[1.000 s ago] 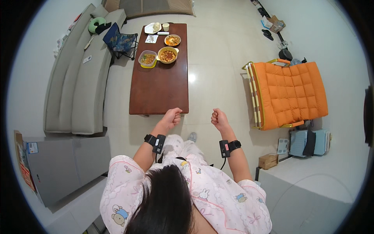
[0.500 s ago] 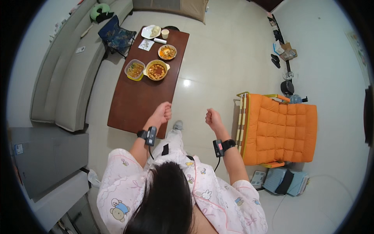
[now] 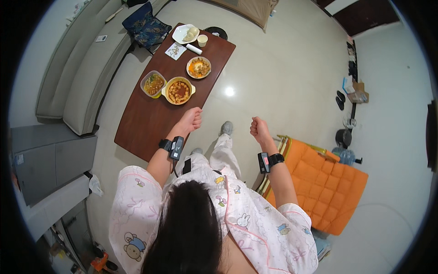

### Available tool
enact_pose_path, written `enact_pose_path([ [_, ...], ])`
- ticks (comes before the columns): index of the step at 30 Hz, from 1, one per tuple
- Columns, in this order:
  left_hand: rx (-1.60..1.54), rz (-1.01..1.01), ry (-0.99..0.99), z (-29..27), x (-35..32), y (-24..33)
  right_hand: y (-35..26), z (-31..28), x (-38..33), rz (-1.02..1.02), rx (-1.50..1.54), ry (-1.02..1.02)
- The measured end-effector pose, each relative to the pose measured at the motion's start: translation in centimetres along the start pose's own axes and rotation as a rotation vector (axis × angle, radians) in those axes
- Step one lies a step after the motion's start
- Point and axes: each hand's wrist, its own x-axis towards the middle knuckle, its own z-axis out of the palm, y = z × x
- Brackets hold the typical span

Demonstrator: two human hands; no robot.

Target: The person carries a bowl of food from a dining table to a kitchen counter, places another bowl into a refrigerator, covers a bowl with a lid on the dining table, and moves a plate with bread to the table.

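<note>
My left hand [image 3: 190, 120] is closed in a fist above the near right edge of a brown wooden table [image 3: 139, 125]; nothing shows in it. Over the floor to the right of the table, my right hand [image 3: 260, 129] is a fist too, apart from everything and with no object visible. Closest to my left hand stands a two-handled pot of red stew [image 3: 179, 91]. Left of the pot is a square plastic container of food [image 3: 153, 84], and behind it a round bowl of food [image 3: 199, 67]. Each wrist carries a black strapped device.
Farther back on the table are a white plate of pale buns [image 3: 185, 34], a paper cup [image 3: 202, 40], a white roll [image 3: 194, 49] and a printed sheet [image 3: 175, 51]. A folding chair [image 3: 145, 26] and grey sofa [image 3: 82, 86] stand left. An orange cushioned chair [image 3: 319, 187] stands right.
My view has turned and moved forward, so the table and orange chair sit differently in it. A foot has stepped ahead. Both hands stay closed in fists.
</note>
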Motion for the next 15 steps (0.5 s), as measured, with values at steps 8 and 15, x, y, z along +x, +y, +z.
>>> enact_pose_path([
  [8,-0.145,0.109,0.211,3.9,8.5,6.7,-11.7,-2.0,12.8,0.101,-0.079,-0.151],
  [15,-0.416,0.185,0.249,4.3,11.9,9.6,-18.3,4.3,21.0,0.207,-0.112,-0.187],
])
